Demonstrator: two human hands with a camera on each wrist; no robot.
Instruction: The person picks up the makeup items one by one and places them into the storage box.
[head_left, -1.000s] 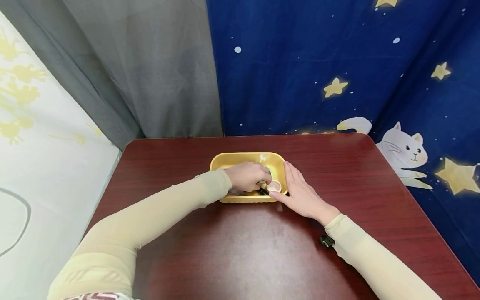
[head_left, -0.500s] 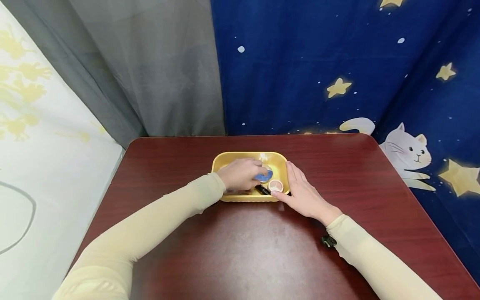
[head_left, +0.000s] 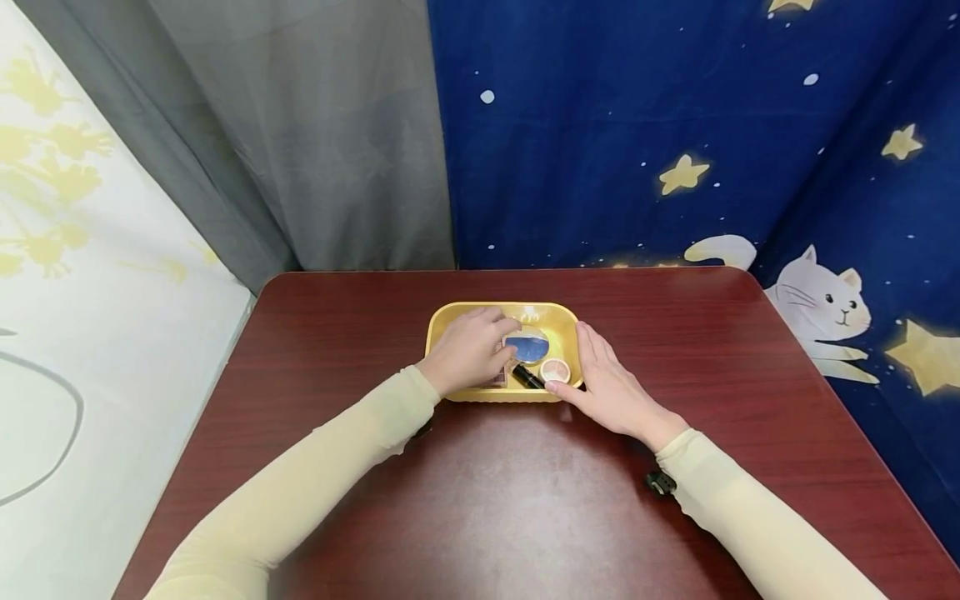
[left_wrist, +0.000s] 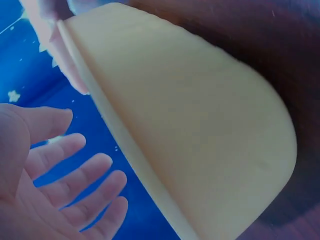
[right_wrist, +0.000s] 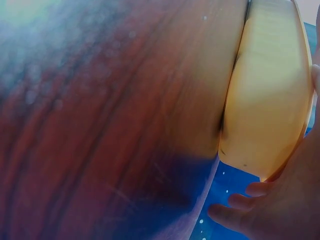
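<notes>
A yellow plastic tray (head_left: 558, 312) stands on the table. My left hand (head_left: 468, 350) is over its left part, fingers apart and loosely bent, holding nothing; the left wrist view shows the same hand (left_wrist: 75, 175) beside the tray's rim. Close to its fingertips lies a round, shiny disc (head_left: 531, 348), partly blue. In front of that are a black tube (head_left: 528, 377) and a small round pinkish-white case (head_left: 555, 371). A flat pinkish-brown item (head_left: 495, 379) is mostly hidden under the left hand. My right hand (head_left: 615, 387) rests against the tray's right end, fingers straight, thumb at the front rim.
The dark red wooden table (head_left: 487, 483) extends around the tray. Behind it hang a grey curtain (head_left: 337, 150) and a blue curtain (head_left: 570, 125) with stars and a cat. A white surface (head_left: 90, 375) with a grey cord is at the left.
My left hand has drawn back to the left and its fingers have loosened, leaving the round disc in the tray uncovered. The right hand keeps its place at the tray's end.
</notes>
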